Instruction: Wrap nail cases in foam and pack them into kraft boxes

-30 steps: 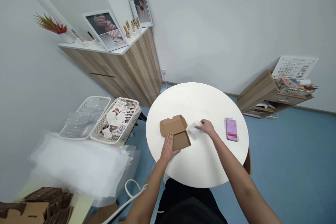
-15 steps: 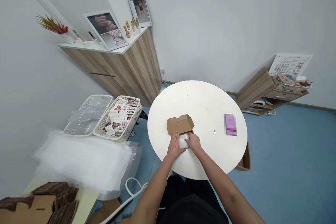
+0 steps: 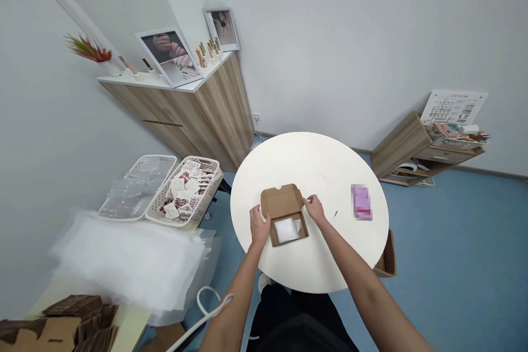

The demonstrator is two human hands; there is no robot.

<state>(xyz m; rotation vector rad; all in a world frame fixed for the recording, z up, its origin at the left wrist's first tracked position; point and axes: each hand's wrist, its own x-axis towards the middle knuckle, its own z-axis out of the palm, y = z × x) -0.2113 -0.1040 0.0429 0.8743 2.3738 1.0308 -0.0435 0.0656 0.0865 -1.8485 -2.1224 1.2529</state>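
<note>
A small brown cardboard box [image 3: 306, 226] sits on the white round table [image 3: 330, 162], its lid [image 3: 282, 202] raised and tilted back. Inside lies a white wrapped item [image 3: 287, 229] with a clear, wrinkled part at its right end. My left hand [image 3: 259, 226] is at the box's left side, its thumb against the edge near the lid fold and its fingers apart. At the lid's right edge, my right hand [image 3: 314, 209] touches the side with its fingertips, thumb and forefinger slightly apart.
On the table's right is a blurred purple item [image 3: 362, 202]. At left are a white basket of cards [image 3: 185, 192], a basket of clear plastic pieces [image 3: 140, 184], white sheets [image 3: 132, 258] and stacked cardboard [image 3: 61, 330]. An open carton [image 3: 388, 256] stands on the floor.
Both hands have come off the white wrapped item and moved apart to the box's two sides, uncovering the box's inside. The view has tilted up slightly.
</note>
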